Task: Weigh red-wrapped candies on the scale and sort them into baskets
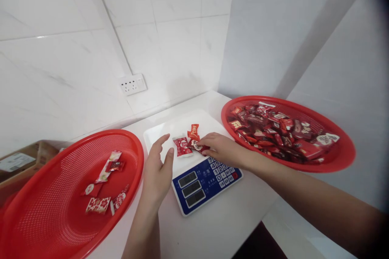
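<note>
On the white pan of a digital scale lie a few wrapped candies. One is a red and white packet; behind it sits a small orange-red wrapped candy. My right hand reaches in from the right, its fingertips closed on a dark red-brown wrapped candy that rests on the pan. My left hand hovers at the left edge of the scale, empty, with thumb and fingers apart. The scale's blue panel with keys and displays faces me, partly covered by my right hand.
A red mesh basket stands at left with several wrapped candies inside. At right, another red basket is heaped with red and brown candies. A cardboard box sits far left. Behind the white table is a tiled wall with a socket.
</note>
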`<state>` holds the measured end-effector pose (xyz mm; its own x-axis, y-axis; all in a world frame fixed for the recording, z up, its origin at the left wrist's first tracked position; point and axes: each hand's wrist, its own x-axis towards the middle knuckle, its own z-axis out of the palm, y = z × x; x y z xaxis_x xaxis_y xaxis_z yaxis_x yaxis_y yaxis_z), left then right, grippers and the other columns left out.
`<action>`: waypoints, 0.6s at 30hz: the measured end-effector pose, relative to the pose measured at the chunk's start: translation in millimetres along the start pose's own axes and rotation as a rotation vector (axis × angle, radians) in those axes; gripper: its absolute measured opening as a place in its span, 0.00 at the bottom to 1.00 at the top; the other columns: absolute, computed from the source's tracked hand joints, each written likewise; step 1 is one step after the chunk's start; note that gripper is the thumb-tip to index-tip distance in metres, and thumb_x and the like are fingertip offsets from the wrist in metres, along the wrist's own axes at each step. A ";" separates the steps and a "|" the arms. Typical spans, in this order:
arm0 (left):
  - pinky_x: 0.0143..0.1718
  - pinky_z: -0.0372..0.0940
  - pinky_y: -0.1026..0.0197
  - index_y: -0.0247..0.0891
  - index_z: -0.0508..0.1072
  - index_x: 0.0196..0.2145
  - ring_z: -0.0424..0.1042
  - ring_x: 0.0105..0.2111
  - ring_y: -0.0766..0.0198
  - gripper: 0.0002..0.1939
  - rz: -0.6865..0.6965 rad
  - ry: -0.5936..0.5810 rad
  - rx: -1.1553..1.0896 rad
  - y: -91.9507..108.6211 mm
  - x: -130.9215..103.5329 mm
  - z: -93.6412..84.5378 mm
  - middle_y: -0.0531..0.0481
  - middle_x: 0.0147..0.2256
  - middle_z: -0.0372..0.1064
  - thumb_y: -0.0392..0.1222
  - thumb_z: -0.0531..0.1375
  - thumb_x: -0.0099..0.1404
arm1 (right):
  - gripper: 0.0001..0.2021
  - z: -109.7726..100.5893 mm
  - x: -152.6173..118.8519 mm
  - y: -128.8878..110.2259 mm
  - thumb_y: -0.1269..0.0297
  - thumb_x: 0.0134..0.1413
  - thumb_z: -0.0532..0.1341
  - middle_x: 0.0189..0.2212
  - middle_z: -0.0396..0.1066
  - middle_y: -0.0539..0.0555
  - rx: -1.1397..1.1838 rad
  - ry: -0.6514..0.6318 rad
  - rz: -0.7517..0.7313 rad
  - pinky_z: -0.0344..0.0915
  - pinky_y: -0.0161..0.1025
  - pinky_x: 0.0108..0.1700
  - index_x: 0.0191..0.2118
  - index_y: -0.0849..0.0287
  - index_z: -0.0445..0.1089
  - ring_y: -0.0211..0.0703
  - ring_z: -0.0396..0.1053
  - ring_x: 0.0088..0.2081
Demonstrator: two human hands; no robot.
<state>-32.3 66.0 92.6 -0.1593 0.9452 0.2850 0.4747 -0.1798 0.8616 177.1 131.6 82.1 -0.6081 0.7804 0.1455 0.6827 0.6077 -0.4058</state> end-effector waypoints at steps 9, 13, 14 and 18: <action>0.56 0.56 0.48 0.45 0.63 0.54 0.60 0.57 0.54 0.20 0.066 0.015 0.083 -0.7 -2.0 -3.5 0.45 0.57 0.60 0.48 0.52 0.65 | 0.17 -16.9 -9.4 24.3 0.67 0.56 0.55 0.51 0.70 0.57 0.011 0.253 0.094 0.58 0.50 0.57 0.50 0.57 0.70 0.49 0.63 0.54; 0.53 0.58 0.47 0.46 0.63 0.54 0.61 0.56 0.51 0.22 -0.014 0.014 0.074 0.2 -2.3 -6.8 0.45 0.59 0.59 0.52 0.52 0.64 | 0.19 -44.4 -30.2 62.4 0.68 0.56 0.54 0.52 0.69 0.59 -0.147 0.281 0.264 0.57 0.49 0.58 0.53 0.60 0.68 0.51 0.63 0.55; 0.53 0.59 0.47 0.46 0.63 0.54 0.61 0.56 0.50 0.22 -0.031 0.015 0.070 0.4 -2.2 -7.1 0.45 0.59 0.58 0.53 0.52 0.64 | 0.20 -49.1 -35.6 70.7 0.70 0.54 0.55 0.54 0.67 0.59 -0.185 0.235 0.307 0.56 0.48 0.59 0.54 0.60 0.67 0.51 0.62 0.56; 0.49 0.61 0.46 0.46 0.63 0.55 0.60 0.56 0.46 0.26 -0.067 0.011 0.064 1.2 -1.5 -7.3 0.43 0.59 0.58 0.56 0.53 0.61 | 0.32 -58.7 -52.7 87.3 0.71 0.47 0.59 0.63 0.52 0.59 -0.226 -0.057 0.466 0.55 0.47 0.59 0.61 0.60 0.58 0.56 0.55 0.60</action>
<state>-37.7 62.3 96.2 -0.2021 0.9514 0.2326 0.5167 -0.0982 0.8505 292.6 152.1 92.0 -0.2353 0.9703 -0.0556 0.9529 0.2190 -0.2097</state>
